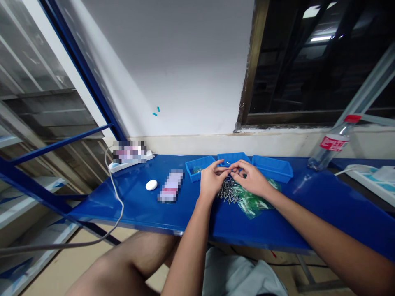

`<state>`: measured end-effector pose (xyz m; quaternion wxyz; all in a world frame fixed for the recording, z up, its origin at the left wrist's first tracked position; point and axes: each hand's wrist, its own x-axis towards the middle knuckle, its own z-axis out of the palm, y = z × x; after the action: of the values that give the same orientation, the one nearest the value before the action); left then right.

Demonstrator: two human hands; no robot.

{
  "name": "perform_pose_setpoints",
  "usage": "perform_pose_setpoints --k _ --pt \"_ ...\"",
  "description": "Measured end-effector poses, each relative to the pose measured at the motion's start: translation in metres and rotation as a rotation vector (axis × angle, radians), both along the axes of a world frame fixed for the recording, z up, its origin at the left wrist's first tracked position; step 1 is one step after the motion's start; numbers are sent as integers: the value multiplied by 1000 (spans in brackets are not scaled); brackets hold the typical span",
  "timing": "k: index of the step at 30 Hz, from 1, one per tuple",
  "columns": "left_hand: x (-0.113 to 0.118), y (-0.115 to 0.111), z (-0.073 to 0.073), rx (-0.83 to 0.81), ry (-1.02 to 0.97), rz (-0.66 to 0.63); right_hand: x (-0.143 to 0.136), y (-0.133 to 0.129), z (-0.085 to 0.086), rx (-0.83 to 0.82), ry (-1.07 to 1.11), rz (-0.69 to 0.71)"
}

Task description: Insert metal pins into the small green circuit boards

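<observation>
A person's left hand and right hand meet at the fingertips above one heap of metal pieces; whether either grips a piece cannot be told. Behind the heap sit three bins: left bin, holding small pieces, middle bin, partly hidden, and right bin. Green plastic packaging lies at the heap's right.
</observation>
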<state>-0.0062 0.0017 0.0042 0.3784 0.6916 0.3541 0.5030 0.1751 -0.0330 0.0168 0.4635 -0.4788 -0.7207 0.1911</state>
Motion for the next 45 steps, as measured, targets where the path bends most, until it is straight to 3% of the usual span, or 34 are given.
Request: perform_pose_setpoints --k 5,11,15,23,35,38,45 --pt "1 -7 6 129 125 1 -1 -4 2 -71 -54 -9" --pt "4 -10 8 242 216 -16 1 -4 4 -33 -64 -72" --pt "4 -9 8 170 128 -16 6 1 0 -56 39 -93" --pt "5 0 3 -19 -183 -92 -4 0 -1 -282 241 148" --pt "4 0 7 -90 -250 -178 3 8 -8 -197 318 62" --pt "3 2 6 -27 -245 -126 5 11 -10 -191 337 35" --pt "-1 6 1 -3 -145 156 13 25 -13 -146 370 -49"
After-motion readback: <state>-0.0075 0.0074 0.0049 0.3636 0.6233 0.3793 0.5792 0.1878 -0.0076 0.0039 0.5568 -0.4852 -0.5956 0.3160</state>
